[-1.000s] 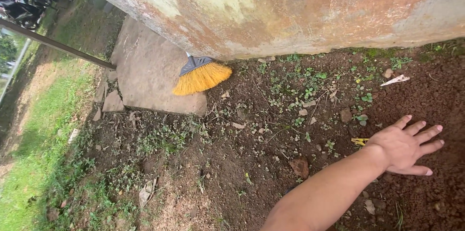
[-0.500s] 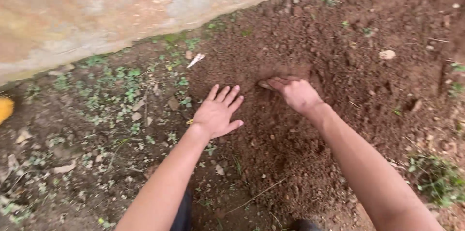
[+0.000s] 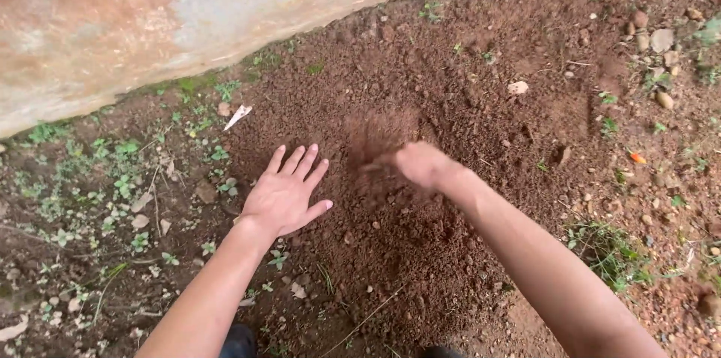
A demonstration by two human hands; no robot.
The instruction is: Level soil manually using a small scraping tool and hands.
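Observation:
My left hand (image 3: 285,193) lies flat on the ground, palm down and fingers spread, at the left edge of a patch of loose reddish-brown soil (image 3: 451,102). My right hand (image 3: 420,164) is blurred with motion just right of it, low over the soil. Loose earth (image 3: 375,140) flies off its fingertips toward the far side. Whether its fingers are apart or curled is lost in the blur.
A stained concrete wall (image 3: 188,12) runs across the top left. Small green weeds (image 3: 113,178) and dry leaf bits dot the ground on the left. Pebbles and stones (image 3: 661,39) lie at the upper right, a grass tuft (image 3: 608,249) at the lower right.
The view swung right from the broom by the wall to the soil patch. My right hand came in and sweeps across the soil, flinging earth. My left hand stays planted flat.

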